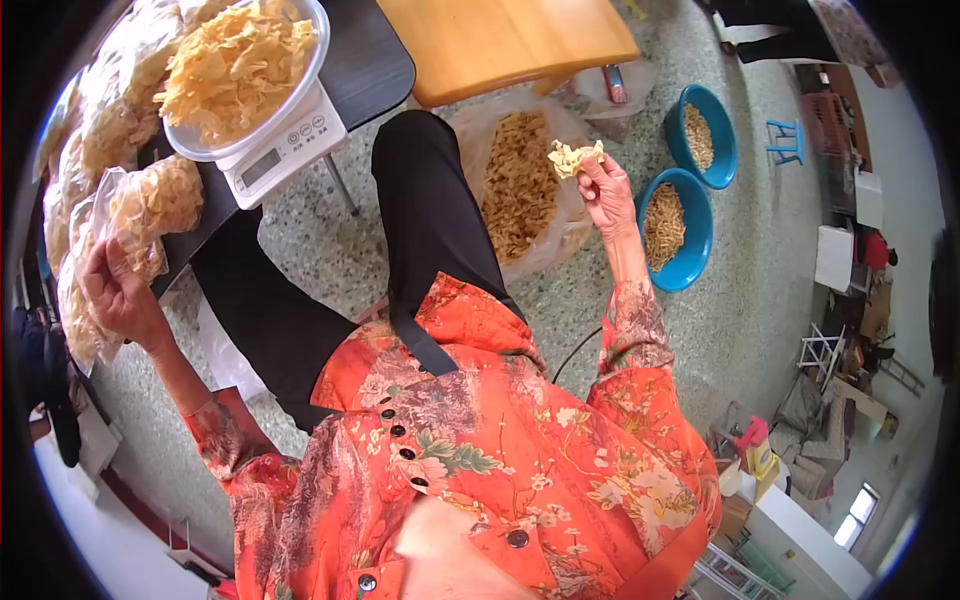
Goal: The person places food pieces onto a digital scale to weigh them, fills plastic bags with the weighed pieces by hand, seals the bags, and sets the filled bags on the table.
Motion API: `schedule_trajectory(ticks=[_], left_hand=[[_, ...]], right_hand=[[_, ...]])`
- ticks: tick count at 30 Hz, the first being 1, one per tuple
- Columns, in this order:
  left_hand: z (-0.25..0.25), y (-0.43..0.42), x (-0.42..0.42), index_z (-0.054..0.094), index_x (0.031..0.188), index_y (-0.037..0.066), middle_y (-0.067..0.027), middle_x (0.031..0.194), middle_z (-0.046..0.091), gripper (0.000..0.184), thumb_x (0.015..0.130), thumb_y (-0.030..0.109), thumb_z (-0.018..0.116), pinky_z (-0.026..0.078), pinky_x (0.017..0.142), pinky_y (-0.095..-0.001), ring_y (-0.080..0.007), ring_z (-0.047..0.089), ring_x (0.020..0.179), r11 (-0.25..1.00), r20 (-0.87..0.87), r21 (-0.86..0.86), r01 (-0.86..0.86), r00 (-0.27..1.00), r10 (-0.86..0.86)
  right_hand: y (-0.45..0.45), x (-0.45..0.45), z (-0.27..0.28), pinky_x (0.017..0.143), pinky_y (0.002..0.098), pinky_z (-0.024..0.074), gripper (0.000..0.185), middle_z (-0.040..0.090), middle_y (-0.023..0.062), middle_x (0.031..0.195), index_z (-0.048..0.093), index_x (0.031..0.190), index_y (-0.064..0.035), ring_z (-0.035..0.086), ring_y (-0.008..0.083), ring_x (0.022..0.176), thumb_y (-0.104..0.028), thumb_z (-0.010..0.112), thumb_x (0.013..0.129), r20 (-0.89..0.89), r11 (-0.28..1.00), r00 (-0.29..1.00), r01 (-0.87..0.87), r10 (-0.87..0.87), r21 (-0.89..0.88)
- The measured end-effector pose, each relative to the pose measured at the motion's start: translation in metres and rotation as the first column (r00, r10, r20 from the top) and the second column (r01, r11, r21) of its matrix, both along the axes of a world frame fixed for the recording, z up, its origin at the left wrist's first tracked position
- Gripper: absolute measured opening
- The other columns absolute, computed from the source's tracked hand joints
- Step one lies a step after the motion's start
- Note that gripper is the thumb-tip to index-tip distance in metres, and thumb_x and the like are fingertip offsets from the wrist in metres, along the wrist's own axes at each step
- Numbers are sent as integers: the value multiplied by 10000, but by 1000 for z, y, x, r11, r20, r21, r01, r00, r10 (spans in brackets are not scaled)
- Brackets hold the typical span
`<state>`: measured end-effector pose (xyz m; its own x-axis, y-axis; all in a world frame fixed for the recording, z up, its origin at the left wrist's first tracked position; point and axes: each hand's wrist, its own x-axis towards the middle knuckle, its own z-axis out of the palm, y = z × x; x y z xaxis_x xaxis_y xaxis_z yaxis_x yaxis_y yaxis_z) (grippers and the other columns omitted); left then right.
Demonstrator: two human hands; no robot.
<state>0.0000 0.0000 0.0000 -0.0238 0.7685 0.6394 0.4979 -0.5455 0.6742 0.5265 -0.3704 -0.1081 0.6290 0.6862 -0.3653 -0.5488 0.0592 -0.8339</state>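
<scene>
Glossy blue plastic basins (708,170) stand on speckled, smooth-looking floor (540,345).

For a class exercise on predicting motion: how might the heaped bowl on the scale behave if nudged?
The plastic bowl could slide or tip, since it seems to overhang the digital scale. Its thin, curled yellow flakes look loosely piled, so some may spill. Those airy gaps suggest it's light for its size.
</scene>
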Motion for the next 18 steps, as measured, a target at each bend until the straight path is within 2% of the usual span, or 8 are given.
schedule_trajectory(ticks=[2, 4, 8, 12, 14, 15, 17, 18], left_hand=[[1, 5, 10, 698, 1055, 22, -37, 968, 704, 143, 976, 138, 670, 523, 777, -227, -87, 639, 855, 995, -144, 93, -40, 988, 53], [-24, -28, 14, 682, 1072, 6, -16, 966, 688, 148, 988, 123, 649, 506, 810, -219, -73, 622, 881, 997, 47, -78, 27, 999, -23], [3, -16, 27, 664, 1074, 18, -13, 969, 657, 154, 998, 148, 637, 497, 808, -254, -90, 599, 902, 996, -71, 60, 61, 996, -56], [16, -35, 45, 666, 984, 14, -89, 904, 677, 82, 937, 78, 682, 514, 785, -316, -196, 649, 832, 996, -100, 88, 25, 995, -16], [18, -37, 51, 665, 973, 9, -102, 894, 677, 72, 920, 52, 689, 517, 763, -332, -222, 652, 818, 989, -148, 123, 85, 987, -66], [19, -37, 53, 665, 973, 9, -102, 894, 677, 72, 920, 52, 689, 517, 763, -332, -222, 652, 818, 990, -144, 124, 70, 988, -51], [17, -36, 56, 667, 972, 11, -110, 888, 676, 72, 912, 40, 694, 517, 751, -332, -231, 652, 812, 980, -134, 159, 124, 986, -103], [15, -36, 57, 667, 970, 12, -109, 880, 669, 77, 904, 33, 702, 518, 743, -326, -231, 652, 814, 983, -94, 135, 128, 989, -116]], right_hand=[[27, -1, 17, 476, 192, 383, 165, 662, -4, 855, 671, 1063, -46, 545, 79, 628, -89, 727, 914, 4, 986, 1000, -19, 19, 164], [25, -14, 101, 470, 194, 385, 148, 663, -3, 856, 666, 1041, -51, 546, 78, 636, -94, 728, 914, 107, 986, 990, -103, 89, 132], [130, -69, 147, 468, 196, 397, 130, 648, 0, 830, 670, 1041, -45, 546, 76, 639, -79, 714, 923, 196, 907, 956, -273, 218, 322], [196, -121, 200, 486, 192, 415, 173, 640, 2, 807, 686, 1034, -22, 565, 60, 678, -116, 749, 903, 499, 883, 817, -428, 289, 190], [221, -142, 212, 552, 258, 483, 257, 663, 65, 790, 694, 1025, 11, 620, 106, 699, -138, 797, 843, 820, 927, 493, -356, 291, -115], [230, -148, 211, 552, 258, 483, 257, 663, 65, 790, 694, 1025, 11, 620, 106, 699, -138, 797, 843, 822, 922, 485, -369, 297, -116], [246, -158, 208, 651, 333, 521, 310, 682, 149, 836, 694, 1005, 27, 659, 179, 706, -151, 821, 785, 978, 972, -210, -231, -6, -44], [253, -161, 206, 731, 383, 526, 395, 666, 192, 890, 668, 1067, 24, 668, 252, 715, -155, 828, 754, 941, 961, -327, -277, -89, -5]])
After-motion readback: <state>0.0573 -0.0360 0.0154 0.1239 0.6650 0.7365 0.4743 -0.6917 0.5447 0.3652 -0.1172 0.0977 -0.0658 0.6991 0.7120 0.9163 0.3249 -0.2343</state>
